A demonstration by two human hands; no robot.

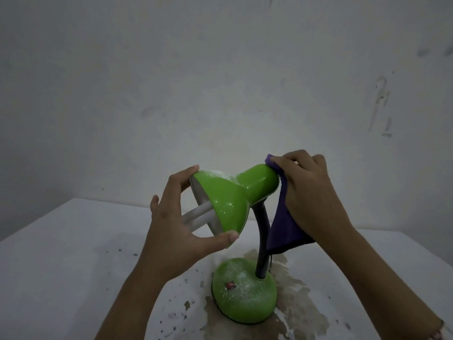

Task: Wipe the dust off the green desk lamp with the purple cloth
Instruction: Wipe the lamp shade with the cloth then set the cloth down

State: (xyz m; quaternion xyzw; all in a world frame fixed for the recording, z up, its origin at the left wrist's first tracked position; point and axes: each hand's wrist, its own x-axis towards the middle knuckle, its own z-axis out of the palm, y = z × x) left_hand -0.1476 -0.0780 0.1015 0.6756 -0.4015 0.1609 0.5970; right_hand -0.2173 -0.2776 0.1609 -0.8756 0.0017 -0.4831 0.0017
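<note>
The green desk lamp stands on a white table, its shade tilted to the left on a black bendable neck. White dust lies on the top of the shade and on the round green base. My left hand grips the rim of the shade, thumb below and fingers above, with a white bulb showing inside. My right hand presses the purple cloth against the rear cap of the shade. The rest of the cloth hangs down beside the neck.
The white table is stained brown around the lamp base and speckled with dark spots. A bare, marked white wall rises behind it. The table's far edge runs just behind the lamp.
</note>
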